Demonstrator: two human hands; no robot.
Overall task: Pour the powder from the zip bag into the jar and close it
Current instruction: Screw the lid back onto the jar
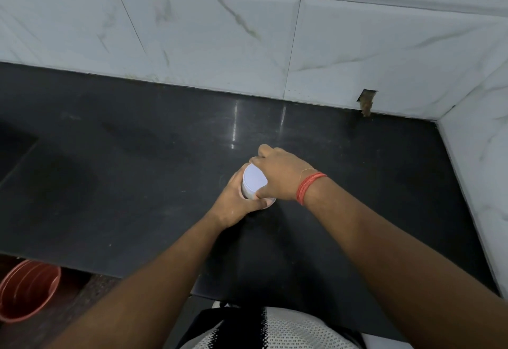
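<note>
Bucket (29, 291): an orange-brown bucket stands on the floor, well to the left of and below our left grip; it plays no part in the step.
Counter (137, 183): dark, polished stone; it carries the jar, so that neither grip bears the weight.
Left grip (236, 200): our left hand is wrapped around the jar body, fingers pressed together against its wall, thumb across the near side. We judge that this hold braces the jar against turning.
Jar (268, 202): enclosed in the left grip and directly under the right grip; only a pinkish strip of its wall shows. It stands on the counter, apparently upright. Contents cannot be seen.
Lid (254, 182): white, seated on the jar mouth, between the thumb and fingers of the right grip.
Right grip (277, 176): our right hand comes over the top and pinches the lid rim, thumb near, fingers far. We judge this the hold for turning or pressing the lid shut.
Wrist thread (310, 187): red bands on the right wrist, clear of the lid.
Zip bag: not in view.
Task stage: closing, by our judgement; whether the lid is fully seated we cannot tell.
</note>
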